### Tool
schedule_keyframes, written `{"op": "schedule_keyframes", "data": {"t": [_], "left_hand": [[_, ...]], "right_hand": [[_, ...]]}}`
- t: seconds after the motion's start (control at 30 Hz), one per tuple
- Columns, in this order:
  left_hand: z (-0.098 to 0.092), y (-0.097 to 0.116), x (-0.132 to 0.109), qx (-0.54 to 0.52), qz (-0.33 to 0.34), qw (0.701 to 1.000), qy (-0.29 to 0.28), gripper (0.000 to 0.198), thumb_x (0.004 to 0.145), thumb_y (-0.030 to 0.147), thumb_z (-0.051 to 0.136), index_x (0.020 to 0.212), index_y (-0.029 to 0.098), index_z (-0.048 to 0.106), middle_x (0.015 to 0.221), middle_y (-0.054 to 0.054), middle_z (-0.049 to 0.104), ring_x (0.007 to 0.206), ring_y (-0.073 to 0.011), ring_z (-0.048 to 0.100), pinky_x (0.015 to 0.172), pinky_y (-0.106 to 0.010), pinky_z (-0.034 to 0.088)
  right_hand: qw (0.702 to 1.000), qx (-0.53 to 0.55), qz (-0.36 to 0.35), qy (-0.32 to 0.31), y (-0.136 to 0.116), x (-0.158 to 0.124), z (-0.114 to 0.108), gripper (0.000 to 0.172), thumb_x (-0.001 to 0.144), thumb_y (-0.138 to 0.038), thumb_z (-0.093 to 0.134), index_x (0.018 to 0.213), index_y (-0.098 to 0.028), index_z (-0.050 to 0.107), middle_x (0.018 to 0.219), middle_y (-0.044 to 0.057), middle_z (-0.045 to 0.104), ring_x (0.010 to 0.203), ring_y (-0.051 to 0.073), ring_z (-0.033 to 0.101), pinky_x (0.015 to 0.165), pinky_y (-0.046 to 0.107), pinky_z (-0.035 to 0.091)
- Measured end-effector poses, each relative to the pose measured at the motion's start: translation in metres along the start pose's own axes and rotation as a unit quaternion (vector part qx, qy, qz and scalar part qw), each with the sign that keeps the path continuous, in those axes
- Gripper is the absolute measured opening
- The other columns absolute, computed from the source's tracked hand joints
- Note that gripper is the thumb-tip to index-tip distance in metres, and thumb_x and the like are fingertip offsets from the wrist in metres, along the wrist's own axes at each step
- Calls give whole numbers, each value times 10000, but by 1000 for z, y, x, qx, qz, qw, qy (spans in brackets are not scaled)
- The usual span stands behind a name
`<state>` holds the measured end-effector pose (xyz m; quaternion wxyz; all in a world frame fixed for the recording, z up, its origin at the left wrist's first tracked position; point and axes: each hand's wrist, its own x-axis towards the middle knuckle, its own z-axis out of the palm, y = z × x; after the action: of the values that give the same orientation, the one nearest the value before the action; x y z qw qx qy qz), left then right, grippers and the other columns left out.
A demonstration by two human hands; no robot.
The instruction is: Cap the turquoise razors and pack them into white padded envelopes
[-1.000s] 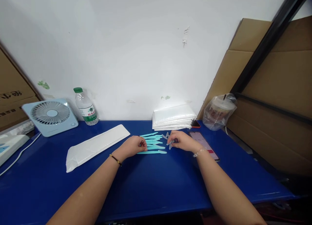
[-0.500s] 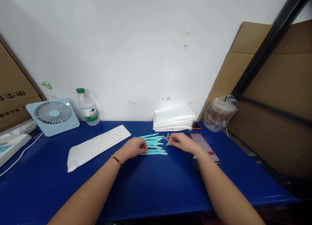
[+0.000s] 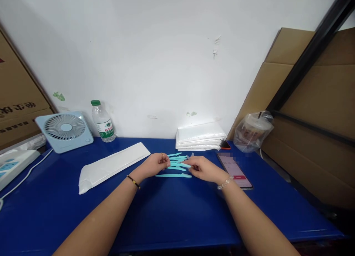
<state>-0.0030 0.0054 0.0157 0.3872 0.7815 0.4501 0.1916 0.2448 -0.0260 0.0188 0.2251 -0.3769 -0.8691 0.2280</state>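
Pinched by its handle end in my left hand (image 3: 156,165) is a teal eyebrow razor (image 3: 179,164), held just above the blue table. My right hand (image 3: 203,169) has closed its fingertips at the razor's other end; whether a small clear cap is between them I cannot make out. More teal razors (image 3: 177,158) lie side by side beneath and behind the hands, partly covered. One separate razor (image 3: 173,175) rests nearer to me, pointing right. Small clear caps (image 3: 192,155) lie just behind my right fingertips.
A white packet (image 3: 113,167) lies to the left, and a stack of white packets (image 3: 201,136) stands against the wall. A phone (image 3: 235,171) is beside my right wrist. Farther out are a fan (image 3: 66,127), a water bottle (image 3: 104,123) and a bagged drink cup (image 3: 252,130).
My left hand has lifted a razor from the row. The right hand has moved from the clear caps to that razor's end. The nearest razor now lies apart from the others.
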Motion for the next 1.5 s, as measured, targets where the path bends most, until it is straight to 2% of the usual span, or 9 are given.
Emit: {"op": "schedule_keyframes", "data": {"t": [0.17, 0.37, 0.53, 0.73, 0.93, 1.03, 1.17, 1.37, 1.5], "left_hand": [[-2, -1, 2, -12, -19, 999, 35, 196, 716, 329, 498, 796, 165, 569, 694, -6, 594, 628, -133, 527, 581, -237, 415], [-3, 0, -1, -68, -30, 997, 18, 208, 711, 344, 503, 780, 156, 560, 696, -10, 591, 636, -132, 528, 593, -240, 417], [-3, -1, -2, -55, -36, 998, -1, 239, 716, 385, 520, 771, 157, 562, 678, -7, 587, 613, -129, 513, 567, -236, 400], [2, -14, -1, 51, -28, 998, -30, 245, 711, 408, 546, 736, 172, 603, 680, -12, 606, 617, -144, 530, 548, -234, 390], [5, -11, 0, 210, 32, 976, 49, 192, 752, 327, 538, 846, 211, 659, 889, -49, 638, 773, -189, 573, 656, -271, 403], [6, -8, 1, 272, 38, 960, 57, 138, 745, 294, 561, 784, 220, 670, 879, -48, 636, 824, -211, 570, 691, -288, 396], [7, -9, 2, 286, 23, 956, 59, 123, 769, 279, 544, 765, 216, 649, 867, -29, 637, 800, -193, 576, 678, -276, 401], [7, -14, 4, 290, 24, 956, 49, 113, 773, 292, 555, 795, 226, 644, 876, -13, 632, 792, -172, 578, 668, -254, 404], [7, -10, 3, 297, 25, 953, 55, 109, 760, 278, 568, 812, 230, 651, 876, -11, 641, 800, -172, 578, 675, -254, 398]], "right_hand": [[999, -1, 24, 36, 0, -1, 0, 461, 813, -175, 498, 1269, -233, 525, 724, 2, 552, 610, 120, 475, 578, 223, 393], [999, -1, 14, 51, -5, 0, -1, 367, 837, -189, 482, 1181, -239, 599, 788, 32, 569, 624, 124, 500, 600, 240, 405], [999, 3, 9, 35, -5, 0, -1, 326, 839, -188, 489, 1127, -241, 632, 789, 27, 588, 623, 121, 512, 594, 235, 398], [994, 33, 96, 44, 16, -2, -2, 156, 787, -261, 592, 897, -184, 671, 707, 22, 630, 619, 134, 563, 569, 234, 414], [968, 184, 168, 36, 34, 0, 0, 242, 751, -376, 639, 836, -149, 642, 665, 26, 632, 597, 142, 616, 576, 248, 471], [957, 209, 199, 31, 38, 1, 1, 278, 727, -414, 659, 791, -146, 627, 632, 18, 626, 566, 136, 615, 541, 233, 462], [959, 198, 204, 15, 43, 0, 0, 281, 730, -418, 653, 737, -138, 630, 575, 3, 601, 497, 104, 565, 490, 203, 407], [956, 220, 189, 31, 48, 0, 0, 250, 744, -394, 636, 763, -148, 597, 724, 36, 660, 549, 105, 586, 519, 204, 422], [954, 225, 195, 28, 48, 1, 1, 254, 733, -397, 649, 747, -149, 593, 612, 15, 622, 552, 126, 609, 505, 201, 410]]}}
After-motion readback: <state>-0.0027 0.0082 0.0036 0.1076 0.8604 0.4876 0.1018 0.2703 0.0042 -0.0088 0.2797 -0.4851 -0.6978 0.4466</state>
